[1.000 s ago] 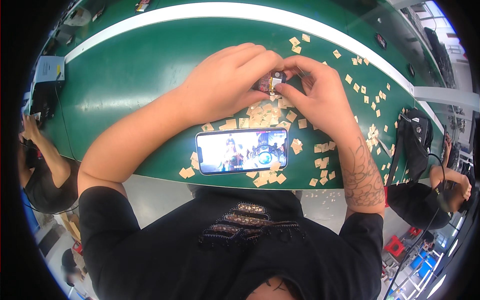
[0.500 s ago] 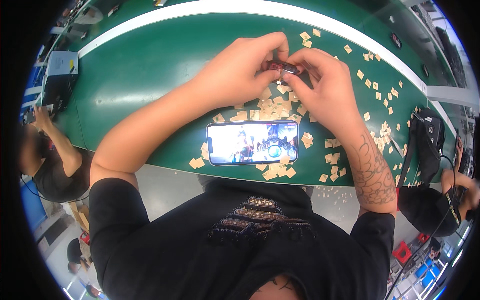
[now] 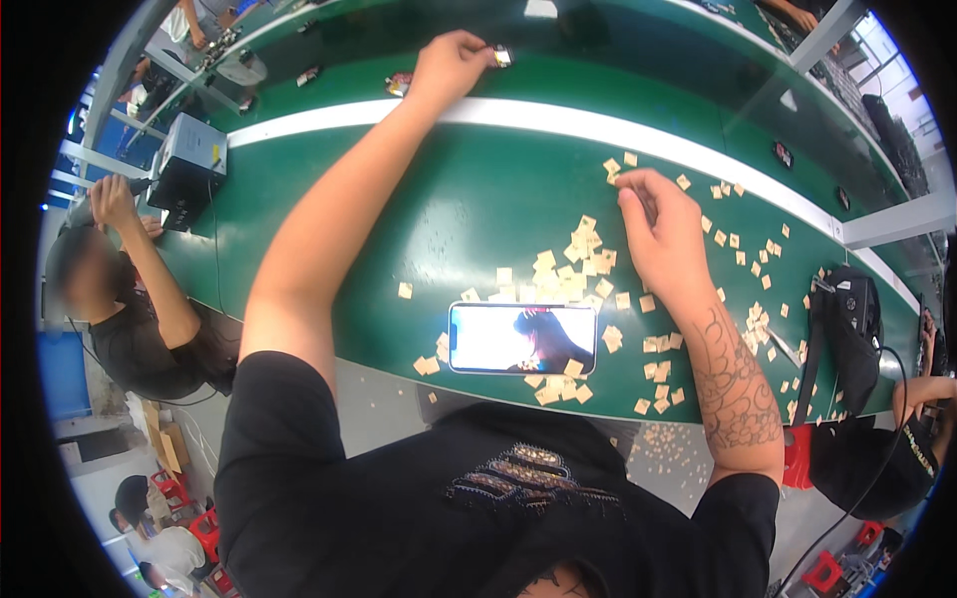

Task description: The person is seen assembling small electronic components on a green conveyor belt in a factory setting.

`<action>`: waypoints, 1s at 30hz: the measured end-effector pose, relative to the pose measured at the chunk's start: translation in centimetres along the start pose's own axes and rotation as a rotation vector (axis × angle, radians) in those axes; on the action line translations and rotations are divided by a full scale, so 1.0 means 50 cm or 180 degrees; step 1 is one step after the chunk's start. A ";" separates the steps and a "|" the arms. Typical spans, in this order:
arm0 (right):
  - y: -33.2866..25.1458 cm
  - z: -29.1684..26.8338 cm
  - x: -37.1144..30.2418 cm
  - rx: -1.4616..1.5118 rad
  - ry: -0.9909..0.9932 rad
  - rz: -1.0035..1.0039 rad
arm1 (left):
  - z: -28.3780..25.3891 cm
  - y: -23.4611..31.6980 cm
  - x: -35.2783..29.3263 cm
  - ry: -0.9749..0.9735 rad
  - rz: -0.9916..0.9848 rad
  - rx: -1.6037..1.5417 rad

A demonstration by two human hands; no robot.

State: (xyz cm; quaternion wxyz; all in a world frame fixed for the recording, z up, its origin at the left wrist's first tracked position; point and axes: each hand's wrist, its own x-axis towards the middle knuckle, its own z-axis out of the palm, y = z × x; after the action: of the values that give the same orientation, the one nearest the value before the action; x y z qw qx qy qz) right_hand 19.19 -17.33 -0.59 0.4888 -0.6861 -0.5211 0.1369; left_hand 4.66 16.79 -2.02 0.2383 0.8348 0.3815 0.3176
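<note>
My left hand [image 3: 454,70] reaches past the white rail onto the far green strip. Its thumb and fingertips are closed on the edge of a small dark part [image 3: 501,57] with a pale patch on top. Just left of that wrist lies another small dark and red part [image 3: 398,84]. My right hand [image 3: 660,227] hovers over the near green table, fingers loosely curled with a gap to the thumb and nothing visible inside. Close to its fingertips lie small tan paper squares [image 3: 611,167]. More tan squares [image 3: 588,244] are heaped between it and a lit phone [image 3: 523,339].
The white rail [image 3: 558,113] divides the table [image 3: 399,214] from the far strip, where more dark parts [image 3: 783,153] lie. At right sits a black bag [image 3: 849,319]; at far left, a dark box [image 3: 189,154]. People sit on both sides.
My left hand has carried the small dark part forward and left, over the rail. My right hand has let go of it and moved apart to the right. The phone picture differs.
</note>
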 end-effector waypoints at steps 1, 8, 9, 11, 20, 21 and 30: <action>0.002 -0.003 -0.003 -0.0017 0.0018 -0.0041 | 0.000 0.020 -0.005 -0.0176 -0.0129 0.0116; -0.011 -0.014 0.016 -0.0305 -0.0025 -0.0413 | -0.141 -0.072 0.002 -0.0564 0.0373 0.1988; -0.018 -0.006 0.023 -0.0244 -0.0146 -0.0326 | -0.174 -0.150 0.005 -0.0693 0.0575 0.1603; -0.011 -0.005 0.025 -0.0349 -0.0189 -0.0230 | -0.181 -0.171 0.005 -0.1038 0.0578 0.0741; -0.008 -0.007 0.022 -0.0057 0.0023 -0.0434 | -0.157 -0.005 -0.072 -0.0469 0.1138 0.0492; -0.010 -0.009 0.021 -0.0003 0.0049 -0.0423 | -0.143 0.023 -0.089 -0.0349 0.1141 0.0470; -0.022 -0.004 0.006 0.0148 -0.0483 -0.0558 | -0.057 0.193 -0.305 -0.1732 0.2068 -0.0229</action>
State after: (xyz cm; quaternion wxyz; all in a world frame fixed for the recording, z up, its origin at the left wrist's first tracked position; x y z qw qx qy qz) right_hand 18.82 -17.20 0.48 0.4739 -0.6141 -0.6112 0.1572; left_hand -0.42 -0.54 0.82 0.2467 0.9562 0.0105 0.1574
